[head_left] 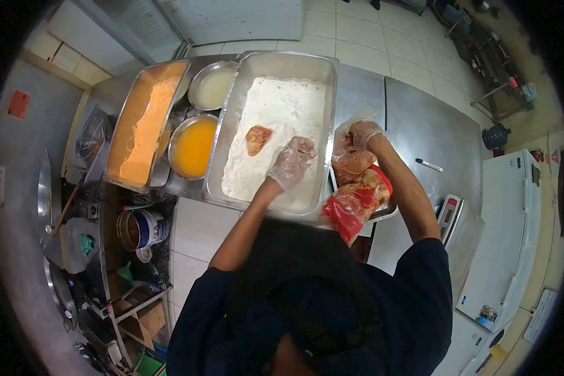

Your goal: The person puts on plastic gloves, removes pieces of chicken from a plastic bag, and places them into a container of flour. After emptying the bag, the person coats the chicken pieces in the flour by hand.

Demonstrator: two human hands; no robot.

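Note:
A deep steel tray (227, 150) holds white flour (276, 103), with one seasoned raw chicken piece (256, 140) lying on it. Over the flour, to the right of that piece, is my left hand (292, 161) in a clear plastic glove. Its fingers are curled, and what they hold, if anything, is hard to make out. My right hand (365, 133), gloved too, grips the upper end of a clear plastic bag (351, 164) of marinated chicken. The fingertips are partly hidden by the bag. Red-printed plastic (351, 213) covers its lower part.
Left of the flour stand a bowl of yellow-orange liquid (194, 147), a bowl of pale liquid (211, 88) and a pan of orange powder (147, 125). On the steel table (413, 125) at right lie a marker (429, 165) and a scale (448, 213). A bucket (147, 230) sits lower left.

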